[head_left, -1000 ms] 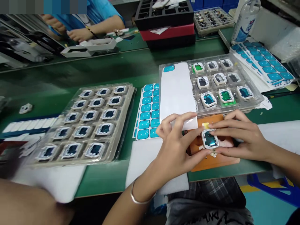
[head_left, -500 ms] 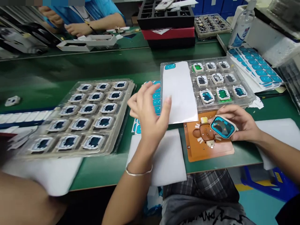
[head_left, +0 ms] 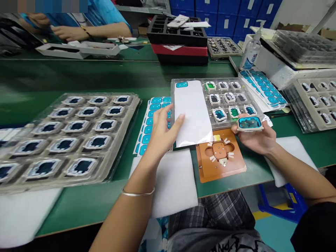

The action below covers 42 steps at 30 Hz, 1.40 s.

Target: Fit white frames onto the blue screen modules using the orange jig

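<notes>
My right hand (head_left: 258, 141) holds a white watch case (head_left: 250, 124) with a blue-bordered face up, above the right side of an orange jig (head_left: 220, 159). The jig has a rounded recess and small white tabs around it. My left hand (head_left: 165, 127) is by the left edge of a white backing sheet (head_left: 193, 115), thumb and fingers apart, nothing seen between them. One blue sticker (head_left: 182, 85) remains at the sheet's top. The sheet lies over the left part of a clear plastic tray (head_left: 225, 126) with several watch cases in its pockets.
At left stands a stack of trays (head_left: 115, 154) with several watch cases. Blue sticker sheets (head_left: 147, 131) lie beside my left hand, and more sticker sheets (head_left: 267, 89) at right by a pump bottle (head_left: 250, 54). White foam (head_left: 175, 182) lies at the front. A co-worker's arm (head_left: 102, 30) is across the bench.
My right hand has raised the watch case and tilted it flatter, uncovering the jig. My left hand has come lower, nearer the sheet's left edge. The view has shifted rightward.
</notes>
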{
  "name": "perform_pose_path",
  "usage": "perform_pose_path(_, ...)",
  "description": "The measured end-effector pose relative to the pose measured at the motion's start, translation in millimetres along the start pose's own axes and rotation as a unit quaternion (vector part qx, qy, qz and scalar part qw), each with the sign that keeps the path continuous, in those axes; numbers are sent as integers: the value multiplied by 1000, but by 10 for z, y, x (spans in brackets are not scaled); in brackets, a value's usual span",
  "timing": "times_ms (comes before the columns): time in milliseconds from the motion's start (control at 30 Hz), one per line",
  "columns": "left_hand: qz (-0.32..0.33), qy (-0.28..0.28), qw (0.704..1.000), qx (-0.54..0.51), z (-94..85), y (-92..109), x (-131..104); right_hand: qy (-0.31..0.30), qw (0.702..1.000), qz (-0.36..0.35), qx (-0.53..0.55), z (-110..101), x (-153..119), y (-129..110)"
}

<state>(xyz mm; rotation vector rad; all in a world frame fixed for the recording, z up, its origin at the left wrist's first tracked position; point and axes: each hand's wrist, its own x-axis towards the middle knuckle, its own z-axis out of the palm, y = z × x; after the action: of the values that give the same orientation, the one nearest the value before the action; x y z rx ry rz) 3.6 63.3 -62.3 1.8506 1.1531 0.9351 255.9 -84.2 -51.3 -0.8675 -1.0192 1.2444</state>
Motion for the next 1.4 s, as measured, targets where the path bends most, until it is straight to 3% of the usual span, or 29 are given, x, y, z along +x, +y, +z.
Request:
perform_pose_path(100,-14,6,1000,-16,14,-3,88,-50,999,11,-15,-65,-12,-37)
perform_pose_path(233,-107,-21,987,-115,-59,61,106,-119,989,45,-71,-250,-62,-136)
perform_pose_path(300,-152,-29,970,-190,-138,87,84,-86,989,17,-118,-354,-63,-239)
perform_pose_path(433,-196,-32,932,-302,-250,62,88,55,964,-82,-246,-489,130,-563)
perform_pose_path(500,-214,-34,916,-338,-245,29,138,126,910,-113,-378,-540,326,-721)
perform_pose_path(567,-224,-32,905,-360,-215,3,204,157,809,-113,-556,-619,536,-825)
perform_pose_path(633,-222,-32,901,-371,-193,-1,251,133,694,-74,-703,-727,717,-863)
perform_pose_path(733,-202,-74,891,-399,-217,61,230,57,611,-34,-789,-825,876,-832)
perform_pose_path(800,-178,-110,885,-417,-261,130,164,57,561,-108,-819,-734,884,-783)
perform_pose_path(867,-158,-134,882,-423,-310,193,87,86,531,-258,-802,-474,816,-721)
perform_pose_path(900,-150,-142,883,-423,-332,217,51,97,536,-337,-768,-291,759,-686)
perform_pose_path(967,-132,-158,885,-417,-372,246,-10,87,579,-451,-674,115,626,-613)
perform_pose_path(1033,-105,-177,888,-412,-403,261,-69,30,613,-472,-632,475,493,-536)
perform_pose_path(1100,-73,-202,889,-404,-423,276,-138,-7,626,-467,-624,704,383,-457)
perform_pose_path(1267,-38,-313,872,-375,-415,340,-315,-24,646,-447,-618,800,240,-299)
perform_pose_path(1400,-42,-383,860,-335,-394,380,-343,-52,707,-419,-568,794,207,-274)
